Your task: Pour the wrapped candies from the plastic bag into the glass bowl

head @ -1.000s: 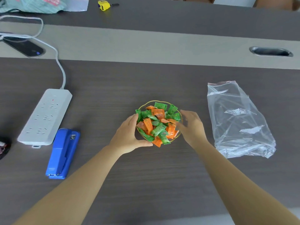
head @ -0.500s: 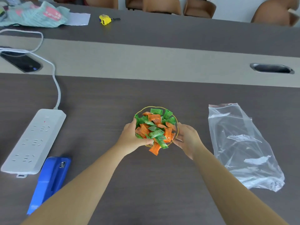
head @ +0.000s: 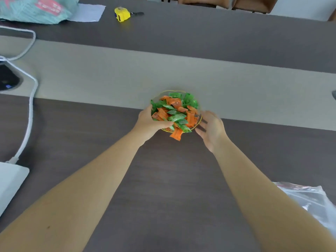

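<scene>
The pouring looks done: the glass bowl sits between the two hands, heaped with green and orange wrapped candies, and the plastic bag lies flat and seemingly empty on the worktop, well behind the right hand and outside the right forearm, at the near right edge of view. The left hand is curled round the bowl's left side, thumb along the near rim and fingers up against the candies, so it grips the bowl. The right hand is blurred just beside the bowl's right rim, fingers spread and loosely apart; whether it touches the glass I cannot tell. One orange candy hangs over the near rim between the hands and could slip off, so what may remain is tucking it back and letting go. As for writing, the candy wrappers carry small dark marks too blurred to read. Far beyond the left hand a teal packet shows a pink patch with pale lettering, also illegible, and a yellow tape measure lies beyond the hands with no readable label.
</scene>
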`<state>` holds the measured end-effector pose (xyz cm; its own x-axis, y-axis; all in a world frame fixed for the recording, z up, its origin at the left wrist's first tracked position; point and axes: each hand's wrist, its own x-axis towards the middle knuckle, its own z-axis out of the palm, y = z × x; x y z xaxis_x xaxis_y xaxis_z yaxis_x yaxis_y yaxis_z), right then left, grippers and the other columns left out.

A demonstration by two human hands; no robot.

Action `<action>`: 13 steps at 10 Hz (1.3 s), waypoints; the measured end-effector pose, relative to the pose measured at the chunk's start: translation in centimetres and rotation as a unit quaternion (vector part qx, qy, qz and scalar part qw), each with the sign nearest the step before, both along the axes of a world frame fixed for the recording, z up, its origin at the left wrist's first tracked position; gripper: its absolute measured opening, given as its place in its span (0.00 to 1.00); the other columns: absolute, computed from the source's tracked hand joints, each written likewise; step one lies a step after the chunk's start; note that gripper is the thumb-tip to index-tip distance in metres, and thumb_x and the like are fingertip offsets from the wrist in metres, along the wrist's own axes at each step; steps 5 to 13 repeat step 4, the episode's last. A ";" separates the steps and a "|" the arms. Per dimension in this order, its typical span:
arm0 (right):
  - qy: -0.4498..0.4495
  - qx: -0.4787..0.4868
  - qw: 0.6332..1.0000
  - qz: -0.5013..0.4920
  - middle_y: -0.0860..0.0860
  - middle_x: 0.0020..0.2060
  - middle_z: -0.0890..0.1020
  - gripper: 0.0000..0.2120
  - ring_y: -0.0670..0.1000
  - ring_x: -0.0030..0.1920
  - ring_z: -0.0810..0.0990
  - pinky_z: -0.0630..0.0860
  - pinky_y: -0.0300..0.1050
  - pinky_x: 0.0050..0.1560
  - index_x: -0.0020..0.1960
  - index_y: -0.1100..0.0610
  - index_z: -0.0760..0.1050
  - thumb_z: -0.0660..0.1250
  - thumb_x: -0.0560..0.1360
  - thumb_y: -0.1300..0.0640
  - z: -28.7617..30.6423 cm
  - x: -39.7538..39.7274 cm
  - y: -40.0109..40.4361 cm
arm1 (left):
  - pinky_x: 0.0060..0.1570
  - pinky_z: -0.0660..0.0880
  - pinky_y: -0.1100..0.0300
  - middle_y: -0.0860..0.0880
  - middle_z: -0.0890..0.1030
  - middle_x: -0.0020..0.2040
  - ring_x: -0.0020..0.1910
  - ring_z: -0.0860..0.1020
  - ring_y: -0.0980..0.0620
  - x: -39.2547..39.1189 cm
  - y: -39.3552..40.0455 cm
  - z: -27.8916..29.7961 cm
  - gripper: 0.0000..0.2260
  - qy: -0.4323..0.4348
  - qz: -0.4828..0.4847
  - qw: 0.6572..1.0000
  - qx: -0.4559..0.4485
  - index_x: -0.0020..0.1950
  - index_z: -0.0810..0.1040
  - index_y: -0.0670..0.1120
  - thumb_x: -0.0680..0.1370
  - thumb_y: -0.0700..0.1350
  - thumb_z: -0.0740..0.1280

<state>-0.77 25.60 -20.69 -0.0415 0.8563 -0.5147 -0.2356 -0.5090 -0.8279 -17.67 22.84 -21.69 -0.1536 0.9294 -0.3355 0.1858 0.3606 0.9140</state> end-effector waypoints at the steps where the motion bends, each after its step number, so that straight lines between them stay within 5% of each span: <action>1: 0.029 0.006 1.000 -0.010 0.54 0.48 0.76 0.27 0.52 0.51 0.76 0.69 0.48 0.64 0.72 0.60 0.56 0.60 0.75 0.61 0.0 -0.7 3.7 | 0.61 0.73 0.52 0.44 0.78 0.57 0.56 0.77 0.48 0.0 4.1 -0.1 0.28 -0.035 0.014 0.999 0.029 0.62 0.71 0.42 0.64 0.38 0.75; 3: 0.047 0.047 0.998 0.001 0.54 0.68 0.69 0.28 0.53 0.70 0.66 0.60 0.48 0.73 0.74 0.60 0.51 0.57 0.76 0.63 -0.6 -1.3 7.7 | 0.53 0.74 0.63 0.47 0.79 0.55 0.53 0.78 0.51 0.0 8.4 -0.6 0.27 -0.057 0.018 0.997 0.050 0.63 0.70 0.42 0.66 0.36 0.73; 4: -0.071 0.058 0.995 0.023 0.52 0.75 0.59 0.30 0.51 0.74 0.59 0.58 0.48 0.72 0.75 0.56 0.50 0.59 0.76 0.58 -0.6 -1.0 7.0 | 0.59 0.72 0.65 0.49 0.76 0.59 0.56 0.74 0.55 0.7 7.4 0.6 0.27 -0.015 0.017 0.998 0.066 0.67 0.67 0.42 0.69 0.38 0.71; 13: -0.071 0.058 0.995 0.023 0.52 0.75 0.59 0.30 0.51 0.74 0.59 0.58 0.48 0.72 0.75 0.56 0.50 0.59 0.76 0.58 -0.6 -1.0 7.0 | 0.59 0.72 0.65 0.49 0.76 0.59 0.56 0.74 0.55 0.7 7.4 0.6 0.27 -0.015 0.017 0.998 0.066 0.67 0.67 0.42 0.69 0.38 0.71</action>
